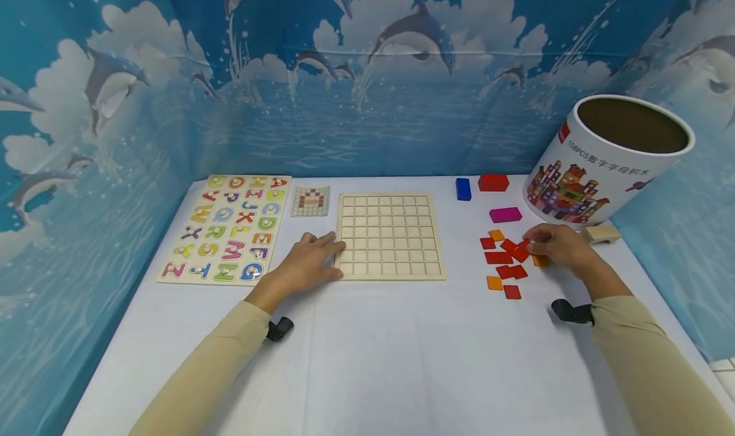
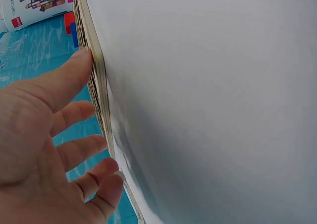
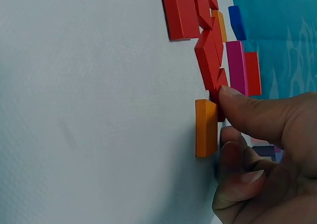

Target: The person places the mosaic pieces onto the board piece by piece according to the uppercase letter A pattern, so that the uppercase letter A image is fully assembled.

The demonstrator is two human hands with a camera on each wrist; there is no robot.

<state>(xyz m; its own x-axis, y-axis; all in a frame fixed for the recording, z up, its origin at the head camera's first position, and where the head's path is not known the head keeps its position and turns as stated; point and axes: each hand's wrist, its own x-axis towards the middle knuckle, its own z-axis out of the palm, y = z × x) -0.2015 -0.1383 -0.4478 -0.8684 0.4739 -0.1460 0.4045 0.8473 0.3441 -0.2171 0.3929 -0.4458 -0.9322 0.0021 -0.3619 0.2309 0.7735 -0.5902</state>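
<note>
My left hand (image 1: 307, 263) rests at the left edge of a wooden grid board (image 1: 390, 237), fingers spread. Seen from the left wrist, the thumb (image 2: 74, 78) touches the board's edge (image 2: 96, 70). Over a loose cluster of red and orange wooden tiles on the right is my right hand (image 1: 559, 248). It pinches a small red tile (image 3: 221, 112) between thumb and curled fingers, and the fingers partly hide it. An orange block (image 3: 205, 129) stands beside those fingertips. Other red tiles (image 1: 498, 258) lie just left of the hand, some overlapping.
A wooden alphabet board (image 1: 230, 232) lies at the left, with a small pattern card (image 1: 311, 202) beside it. Behind the tiles are a magenta block (image 1: 505, 214), a blue block (image 1: 463, 189) and a red block (image 1: 493, 182). A large printed bucket (image 1: 586, 168) stands back right, near a wooden piece (image 1: 603, 233).
</note>
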